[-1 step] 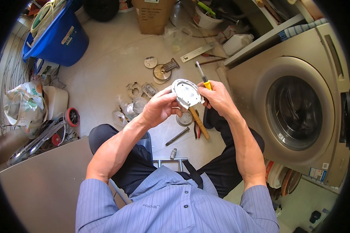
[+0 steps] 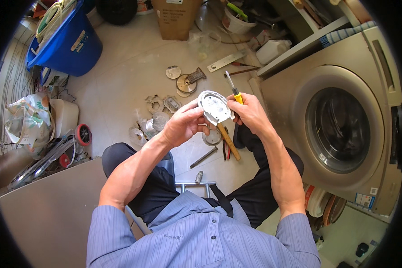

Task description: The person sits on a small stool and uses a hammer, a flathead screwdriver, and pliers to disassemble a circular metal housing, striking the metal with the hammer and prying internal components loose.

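Between my hands is a round, whitish metal housing (image 2: 214, 106) with a raised rim and small holes, tilted so its hollow face shows. My left hand (image 2: 186, 121) grips its left edge, thumb on top. A screwdriver (image 2: 237, 95) with a yellow and black handle is held in my right hand (image 2: 250, 111), its tip pointing up and away. The right fingertips are also at the housing's right edge. Below on the floor, partly hidden, lie a wooden-handled hammer (image 2: 229, 142) and a round metal part (image 2: 211, 137).
Metal discs (image 2: 186, 84), cast parts (image 2: 155, 104) and a dark rod (image 2: 203, 157) lie on the floor. A washing machine (image 2: 277, 105) stands at right. At left are a blue tub (image 2: 82, 49) and a plastic bag (image 2: 29, 120); a cardboard box (image 2: 174, 20) is at the back.
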### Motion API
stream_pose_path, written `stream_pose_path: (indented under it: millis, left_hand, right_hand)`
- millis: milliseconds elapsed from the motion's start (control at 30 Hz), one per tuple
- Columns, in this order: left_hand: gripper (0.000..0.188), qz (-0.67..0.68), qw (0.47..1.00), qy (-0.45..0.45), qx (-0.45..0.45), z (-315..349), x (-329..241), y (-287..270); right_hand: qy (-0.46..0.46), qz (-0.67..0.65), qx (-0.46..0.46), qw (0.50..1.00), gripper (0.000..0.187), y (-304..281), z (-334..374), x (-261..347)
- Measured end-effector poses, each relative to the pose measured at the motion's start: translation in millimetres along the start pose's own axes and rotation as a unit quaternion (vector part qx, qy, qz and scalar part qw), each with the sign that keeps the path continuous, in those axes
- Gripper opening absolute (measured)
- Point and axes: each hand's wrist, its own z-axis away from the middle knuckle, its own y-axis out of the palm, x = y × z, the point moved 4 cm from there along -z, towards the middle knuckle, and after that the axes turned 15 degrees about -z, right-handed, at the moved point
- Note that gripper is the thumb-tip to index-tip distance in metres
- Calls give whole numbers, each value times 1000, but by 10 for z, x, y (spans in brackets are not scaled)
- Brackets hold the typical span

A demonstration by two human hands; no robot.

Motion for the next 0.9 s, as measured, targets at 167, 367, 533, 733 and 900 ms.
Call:
stream_pose_path:
  millis: [167, 367, 533, 733, 900]
  left_hand:
    - [69, -50, 999, -10, -7, -23, 5, 63]
    - [72, -46, 999, -22, 8, -49, 66, 72]
    - [71, -35, 998, -35, 31, -80, 103, 80]
    - [68, -24, 998, -50, 36, -91, 169, 49]
    - [63, -21, 998, -60, 30, -102, 227, -14]
  right_hand:
    - [-49, 32, -17, 998, 20, -30, 58, 51]
    - [-33, 60, -11, 998, 21, -70, 127, 115]
    - [-36, 75, -11, 996, 23, -125, 134, 86]
    - [-40, 64, -12, 997, 25, -181, 165, 92]
    - [-46, 46, -14, 998, 24, -169, 213, 165]
